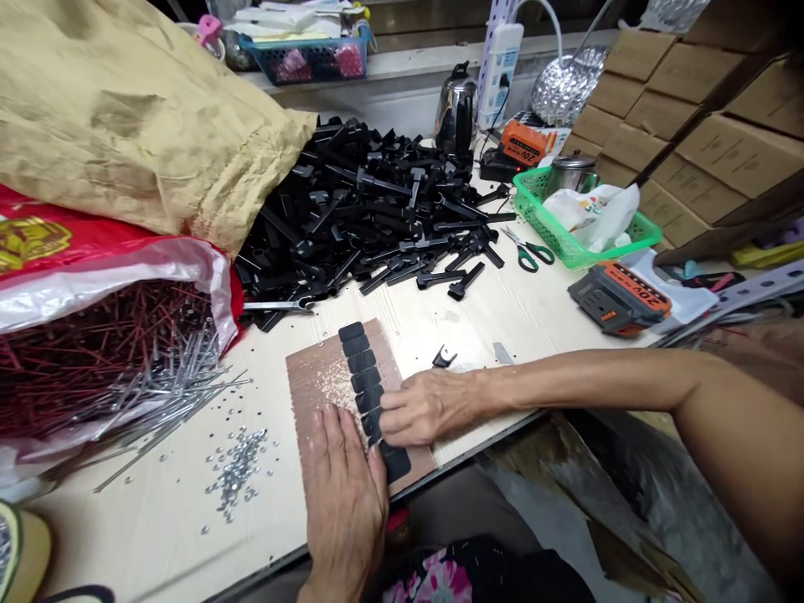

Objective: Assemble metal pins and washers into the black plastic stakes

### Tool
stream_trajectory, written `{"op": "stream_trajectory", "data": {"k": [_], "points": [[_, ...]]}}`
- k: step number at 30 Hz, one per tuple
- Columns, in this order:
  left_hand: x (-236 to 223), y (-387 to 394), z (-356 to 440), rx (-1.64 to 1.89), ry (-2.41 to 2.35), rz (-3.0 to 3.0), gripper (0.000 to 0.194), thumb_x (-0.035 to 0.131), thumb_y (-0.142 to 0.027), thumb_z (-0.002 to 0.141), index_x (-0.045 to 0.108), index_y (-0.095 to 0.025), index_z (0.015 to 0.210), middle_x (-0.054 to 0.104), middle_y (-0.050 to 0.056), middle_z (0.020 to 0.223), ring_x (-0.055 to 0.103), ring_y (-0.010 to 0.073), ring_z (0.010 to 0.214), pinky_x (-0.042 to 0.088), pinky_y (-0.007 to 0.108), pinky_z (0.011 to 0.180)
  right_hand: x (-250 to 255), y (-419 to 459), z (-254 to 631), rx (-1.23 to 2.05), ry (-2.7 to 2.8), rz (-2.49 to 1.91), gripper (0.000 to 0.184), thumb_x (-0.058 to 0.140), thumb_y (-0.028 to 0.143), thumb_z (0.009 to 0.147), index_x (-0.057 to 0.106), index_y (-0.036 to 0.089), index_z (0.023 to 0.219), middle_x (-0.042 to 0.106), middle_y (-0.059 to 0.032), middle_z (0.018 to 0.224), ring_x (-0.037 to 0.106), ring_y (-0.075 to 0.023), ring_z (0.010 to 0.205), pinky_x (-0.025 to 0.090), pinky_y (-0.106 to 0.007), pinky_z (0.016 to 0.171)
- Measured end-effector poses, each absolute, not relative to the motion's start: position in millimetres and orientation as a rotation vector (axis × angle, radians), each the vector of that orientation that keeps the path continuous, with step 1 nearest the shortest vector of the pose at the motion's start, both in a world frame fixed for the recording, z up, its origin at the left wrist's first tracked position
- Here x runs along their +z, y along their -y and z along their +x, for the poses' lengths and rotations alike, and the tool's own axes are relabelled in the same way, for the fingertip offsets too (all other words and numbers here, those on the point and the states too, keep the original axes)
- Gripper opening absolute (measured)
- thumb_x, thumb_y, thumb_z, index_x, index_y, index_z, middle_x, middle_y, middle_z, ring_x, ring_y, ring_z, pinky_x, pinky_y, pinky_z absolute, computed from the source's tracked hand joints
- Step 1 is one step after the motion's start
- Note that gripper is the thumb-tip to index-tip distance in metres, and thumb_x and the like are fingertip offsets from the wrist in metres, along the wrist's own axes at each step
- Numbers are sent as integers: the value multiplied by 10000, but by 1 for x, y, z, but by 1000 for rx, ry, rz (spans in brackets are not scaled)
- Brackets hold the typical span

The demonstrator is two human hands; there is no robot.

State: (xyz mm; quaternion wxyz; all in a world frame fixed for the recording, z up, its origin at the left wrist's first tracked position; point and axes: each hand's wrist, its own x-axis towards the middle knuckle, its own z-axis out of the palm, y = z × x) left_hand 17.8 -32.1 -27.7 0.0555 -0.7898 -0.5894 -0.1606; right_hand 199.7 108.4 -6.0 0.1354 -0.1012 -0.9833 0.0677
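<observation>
A brown board (pixel 310 362) lies at the table's front edge, with pale shavings scattered on it. Down its middle runs a row of black rounded pieces (pixel 360 362), close together. My left hand (pixel 344 494) rests flat on the board just left of the row, fingers stretched out and thumb near the lower pieces. From the right comes my right hand (pixel 420 409), its fingers curled down against the row; whatever is in them is hidden. A small black forked part (pixel 444 358) lies beyond my right hand.
Black plastic parts (pixel 383 201) are heaped at the back. Left are a red sack (pixel 213 268) of long screws and loose nuts (pixel 239 469). Scissors (pixel 528 249), a green basket (pixel 584 255), a battery pack (pixel 619 297) and cardboard boxes (pixel 716 167) stand right.
</observation>
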Motion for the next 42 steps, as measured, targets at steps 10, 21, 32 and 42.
{"op": "stream_trajectory", "data": {"k": [10,21,32,42], "points": [[-28,34,20,-496,1820,-2331,679,386,-172,909,53,-3,1475,227,326,1486,181,415,1397,328,606,1052,-11,-104,194,168,2783,-195,259,330,54,962,560,123,866,525,-27,835,438,-118,773,358,-197,496],[-24,35,23,-470,1860,-2327,665,347,-175,912,39,14,1470,276,347,1455,190,412,1395,337,607,1043,-12,-92,199,123,2761,-372,271,359,125,988,603,149,872,549,-27,825,435,-134,794,242,-255,509],[-29,26,6,-749,1628,-2587,665,341,-168,896,64,-99,1497,303,254,1484,173,409,1406,273,690,1053,-1,-66,191,44,2827,-439,219,387,119,976,573,177,877,551,-13,862,462,-118,808,269,-237,493],[2,5,-16,-824,1711,-2536,296,465,-300,921,609,-144,1127,661,110,988,555,243,888,499,385,772,7,-66,179,374,2610,-927,277,382,366,994,576,172,962,592,-18,925,526,-94,733,302,-213,519]]}}
